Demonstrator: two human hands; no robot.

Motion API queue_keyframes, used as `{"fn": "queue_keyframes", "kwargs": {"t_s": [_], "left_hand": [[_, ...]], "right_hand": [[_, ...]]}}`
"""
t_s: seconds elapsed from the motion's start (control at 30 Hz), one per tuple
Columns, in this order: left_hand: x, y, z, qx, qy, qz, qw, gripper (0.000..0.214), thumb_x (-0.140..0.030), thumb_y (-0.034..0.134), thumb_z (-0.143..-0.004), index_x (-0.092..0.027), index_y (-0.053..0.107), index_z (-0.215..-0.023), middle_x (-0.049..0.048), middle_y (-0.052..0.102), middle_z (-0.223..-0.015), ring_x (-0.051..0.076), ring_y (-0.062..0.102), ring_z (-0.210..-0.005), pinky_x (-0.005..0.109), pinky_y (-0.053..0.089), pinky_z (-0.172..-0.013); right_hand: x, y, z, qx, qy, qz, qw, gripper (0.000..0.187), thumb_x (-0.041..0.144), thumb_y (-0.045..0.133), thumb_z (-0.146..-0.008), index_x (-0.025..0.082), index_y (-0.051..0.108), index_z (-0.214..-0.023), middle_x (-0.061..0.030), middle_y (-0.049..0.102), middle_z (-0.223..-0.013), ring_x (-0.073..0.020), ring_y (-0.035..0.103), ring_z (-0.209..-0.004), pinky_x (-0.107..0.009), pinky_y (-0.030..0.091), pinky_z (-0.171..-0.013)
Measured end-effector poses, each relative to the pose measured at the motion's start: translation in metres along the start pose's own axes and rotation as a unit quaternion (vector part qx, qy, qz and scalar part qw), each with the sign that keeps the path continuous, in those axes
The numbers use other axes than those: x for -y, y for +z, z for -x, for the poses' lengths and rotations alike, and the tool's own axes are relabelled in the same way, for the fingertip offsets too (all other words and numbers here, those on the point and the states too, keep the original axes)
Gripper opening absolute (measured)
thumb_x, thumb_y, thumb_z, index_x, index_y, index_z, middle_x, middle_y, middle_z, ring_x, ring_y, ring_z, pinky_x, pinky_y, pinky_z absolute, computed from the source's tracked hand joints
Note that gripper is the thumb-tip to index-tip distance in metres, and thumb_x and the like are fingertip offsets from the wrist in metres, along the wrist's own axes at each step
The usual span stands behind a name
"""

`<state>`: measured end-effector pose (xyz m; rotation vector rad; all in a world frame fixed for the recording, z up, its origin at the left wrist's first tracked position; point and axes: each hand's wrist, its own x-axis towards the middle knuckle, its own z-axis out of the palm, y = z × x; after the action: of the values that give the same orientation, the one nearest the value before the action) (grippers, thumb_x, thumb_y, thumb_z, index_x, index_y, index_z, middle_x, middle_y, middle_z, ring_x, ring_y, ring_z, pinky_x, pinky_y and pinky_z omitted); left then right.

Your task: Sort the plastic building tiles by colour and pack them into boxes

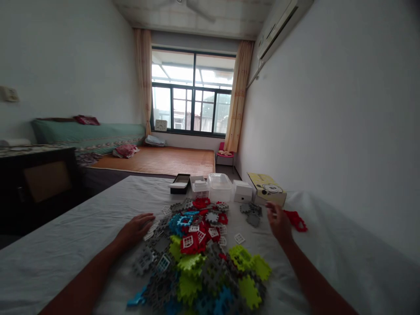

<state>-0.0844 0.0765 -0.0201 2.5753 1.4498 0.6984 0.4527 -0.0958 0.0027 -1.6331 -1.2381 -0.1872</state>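
A heap of interlocking plastic tiles (200,253) in grey, red, blue and lime green lies on the white-covered table (65,245) in front of me. My left hand (136,228) rests palm down at the heap's left edge, fingers stretched over small white window pieces (149,232). My right hand (278,221) is at the heap's right side, fingers curled near grey tiles (251,213); a red tile (297,220) lies just beyond it, partly hidden. Whether the right fingers touch or grip that tile is unclear.
Along the table's far edge stand a black box (180,183), clear plastic containers (219,186), a white box (243,191) and a yellow cardboard box (266,188). Behind are a bed with a woven mat (160,159), a pink chair (225,154), a dark cabinet (39,179) and the white wall to the right.
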Motion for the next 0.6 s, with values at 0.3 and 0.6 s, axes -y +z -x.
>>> {"fn": "queue_keyframes", "kwargs": {"t_s": [0.3, 0.6], "left_hand": [[-0.009, -0.004, 0.003, -0.008, 0.002, 0.000, 1.000, 0.045, -0.046, 0.040, -0.084, -0.022, 0.067, -0.110, 0.0046, 0.062, -0.122, 0.022, 0.053, -0.116, 0.034, 0.039, -0.102], [-0.011, -0.005, 0.005, -0.009, -0.001, 0.001, 1.000, 0.045, -0.046, 0.040, -0.084, -0.023, 0.066, -0.111, 0.0040, 0.062, -0.123, 0.022, 0.053, -0.117, 0.035, 0.039, -0.102]], "right_hand": [[0.114, 0.056, 0.058, 0.334, -0.185, -0.048, 0.923, 0.022, 0.029, 0.057, -0.081, 0.024, 0.065, -0.101, -0.0061, 0.066, -0.105, -0.0229, 0.054, -0.104, -0.037, 0.042, -0.091], [0.103, 0.045, 0.054, 0.358, 0.022, -0.245, 0.901, 0.036, 0.051, 0.052, -0.081, 0.019, 0.063, -0.092, -0.0045, 0.068, -0.084, -0.0199, 0.063, -0.082, -0.031, 0.050, -0.069]]}}
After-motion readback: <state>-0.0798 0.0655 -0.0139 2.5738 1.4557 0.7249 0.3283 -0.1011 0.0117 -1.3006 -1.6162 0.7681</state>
